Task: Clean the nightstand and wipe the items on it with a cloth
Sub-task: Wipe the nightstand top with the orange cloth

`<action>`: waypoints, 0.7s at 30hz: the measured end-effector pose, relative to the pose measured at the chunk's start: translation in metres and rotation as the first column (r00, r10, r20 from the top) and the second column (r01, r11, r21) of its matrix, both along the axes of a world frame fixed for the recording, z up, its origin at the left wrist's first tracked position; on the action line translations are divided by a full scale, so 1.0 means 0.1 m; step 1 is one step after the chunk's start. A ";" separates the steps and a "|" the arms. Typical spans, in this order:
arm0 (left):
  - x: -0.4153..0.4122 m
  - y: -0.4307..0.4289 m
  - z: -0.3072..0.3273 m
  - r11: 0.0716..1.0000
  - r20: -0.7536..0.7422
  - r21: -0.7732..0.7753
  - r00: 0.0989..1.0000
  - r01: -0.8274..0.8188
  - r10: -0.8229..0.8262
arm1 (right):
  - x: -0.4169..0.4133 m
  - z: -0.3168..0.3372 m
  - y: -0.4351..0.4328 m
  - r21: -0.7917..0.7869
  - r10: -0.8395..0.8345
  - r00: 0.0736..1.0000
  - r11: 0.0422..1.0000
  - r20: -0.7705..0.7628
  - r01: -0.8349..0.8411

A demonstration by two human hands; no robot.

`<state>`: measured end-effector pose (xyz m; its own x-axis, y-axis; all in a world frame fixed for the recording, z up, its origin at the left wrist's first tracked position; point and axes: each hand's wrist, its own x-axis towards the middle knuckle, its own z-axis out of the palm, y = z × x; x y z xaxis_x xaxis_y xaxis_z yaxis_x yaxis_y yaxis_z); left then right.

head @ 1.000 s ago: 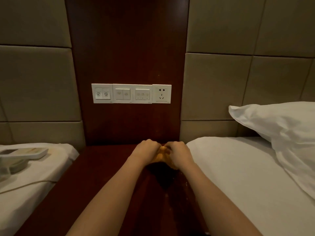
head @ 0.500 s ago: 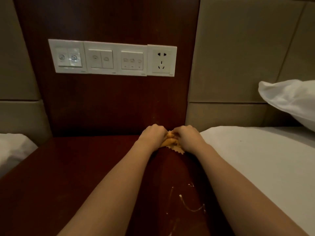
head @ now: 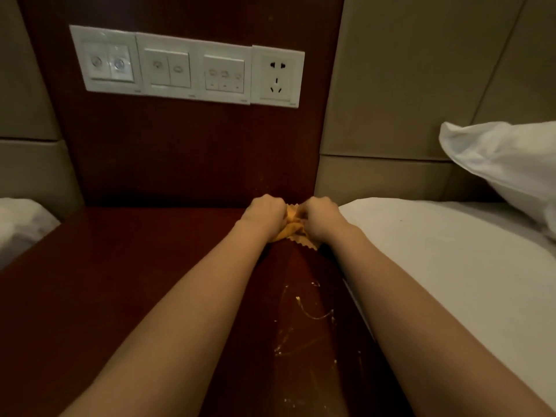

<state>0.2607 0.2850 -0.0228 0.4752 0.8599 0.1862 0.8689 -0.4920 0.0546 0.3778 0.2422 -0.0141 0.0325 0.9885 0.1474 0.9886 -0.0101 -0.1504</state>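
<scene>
A dark wood panel (head: pixel 180 152) rises behind the nightstand (head: pixel 120 281), carrying four white plates in a row at eleven o'clock from the hands: three switch plates (head: pixel 168 67) and one socket (head: pixel 276 76). There are two beds: one white mattress (head: pixel 451 266) presses in at three o'clock with a single pillow (head: pixel 505 164) at two, and another bed corner (head: pixel 21 224) sits at nine. Pale scratches (head: pixel 310 314) mark the top at six o'clock. One orange cloth (head: pixel 293 227) is bunched at the nightstand's back right, against the panel. The left hand (head: pixel 264 213) and right hand (head: pixel 323 216) both curl tightly on it, fists side by side, the cloth squeezed between them with its zigzag edge poking out beneath.
</scene>
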 end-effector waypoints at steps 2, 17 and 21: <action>-0.03 -0.14 0.00 1.000 -0.005 -0.002 1.000 0.007 -0.007 | -0.04 0.01 -0.14 -0.027 -0.009 1.000 1.000 0.027 0.010; -0.42 -1.41 0.05 0.987 0.047 -0.137 0.996 0.085 -0.079 | -0.37 0.03 -1.46 -0.096 -0.023 0.999 0.995 0.033 0.026; -0.50 -1.70 0.06 0.987 0.042 -0.124 0.994 0.102 -0.098 | -0.42 0.01 -1.77 -0.128 -0.009 0.998 0.992 -0.058 0.002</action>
<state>0.2103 0.1146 -0.0171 0.5550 0.8261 0.0981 0.8120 -0.5636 0.1521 0.3362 0.0655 -0.0126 0.0428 0.9989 0.0173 0.9781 -0.0384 -0.2044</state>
